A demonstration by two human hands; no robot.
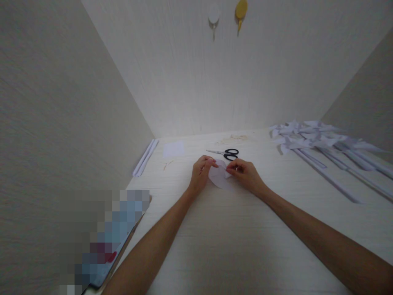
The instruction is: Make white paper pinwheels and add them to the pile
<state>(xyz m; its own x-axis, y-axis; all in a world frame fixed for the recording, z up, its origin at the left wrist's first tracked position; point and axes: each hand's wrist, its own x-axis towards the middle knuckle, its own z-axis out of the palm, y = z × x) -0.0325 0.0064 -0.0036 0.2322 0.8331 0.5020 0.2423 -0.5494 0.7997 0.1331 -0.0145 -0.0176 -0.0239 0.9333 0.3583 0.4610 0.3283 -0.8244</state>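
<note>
Between my two hands, just above the white tabletop, is a thin sheet of white paper [220, 180] with a curled edge. My left hand [202, 170] pinches its left side between thumb and fingers. On the right, my right hand [242, 173] grips a bent-in part of the same paper with its fingertips. A pair of scissors [225, 153] with black handles lies just beyond my hands, blades pointing left. Whether a small item sits under my fingertips is too fine to see.
Several white paper pinwheels [307, 141] on paper sticks lie at the right. Rolled paper sticks [145, 158] and a square paper sheet [173, 149] are at the back left. Thin wooden sticks [236, 138] lie by the back wall. A partly pixelated device [123, 237] stands at the near left.
</note>
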